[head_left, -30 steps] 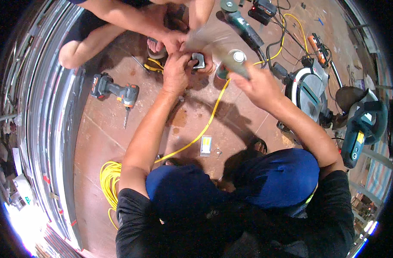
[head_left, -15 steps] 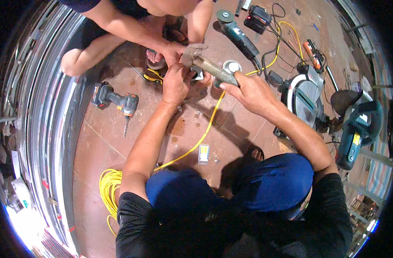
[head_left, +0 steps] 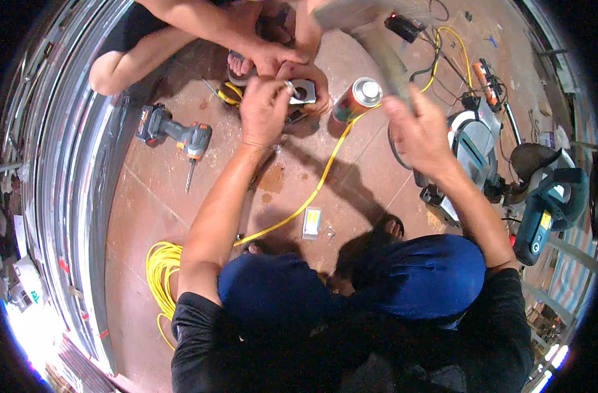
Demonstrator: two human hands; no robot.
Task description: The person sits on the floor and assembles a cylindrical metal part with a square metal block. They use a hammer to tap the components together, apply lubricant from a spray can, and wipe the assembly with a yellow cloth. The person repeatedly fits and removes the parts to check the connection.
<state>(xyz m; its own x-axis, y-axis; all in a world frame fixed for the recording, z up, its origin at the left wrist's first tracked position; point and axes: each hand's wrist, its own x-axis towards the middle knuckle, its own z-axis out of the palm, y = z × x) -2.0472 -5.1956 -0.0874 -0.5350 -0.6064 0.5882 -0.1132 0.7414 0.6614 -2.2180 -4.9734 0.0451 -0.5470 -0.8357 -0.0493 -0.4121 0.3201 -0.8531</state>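
Observation:
My right hand [head_left: 420, 131] is closed round the handle of a hammer [head_left: 385, 62], raised to the right; its head is smeared by motion. My left hand [head_left: 263, 111] pinches a small shiny metal piece [head_left: 289, 86], whose kind I cannot make out. Right beside those fingertips is a white square-edged piece [head_left: 304, 92] with a dark opening. A co-worker's hands [head_left: 317, 82] hold that piece from the far side. Just to its right stands a can [head_left: 358, 99] with a silver top and white cap.
A cordless drill [head_left: 181, 139] lies at left, beside long metal profiles [head_left: 70, 196]. Yellow-handled pliers [head_left: 230, 93] lie near the co-worker's foot. A yellow cable [head_left: 325, 177] crosses the floor from a coil [head_left: 161, 268]. At right are a cut-off saw [head_left: 472, 147] and a teal-handled power tool [head_left: 547, 209].
The hammer has swung up and to the right, away from my left hand, uncovering the can and the white piece. My left hand stays close to the white piece.

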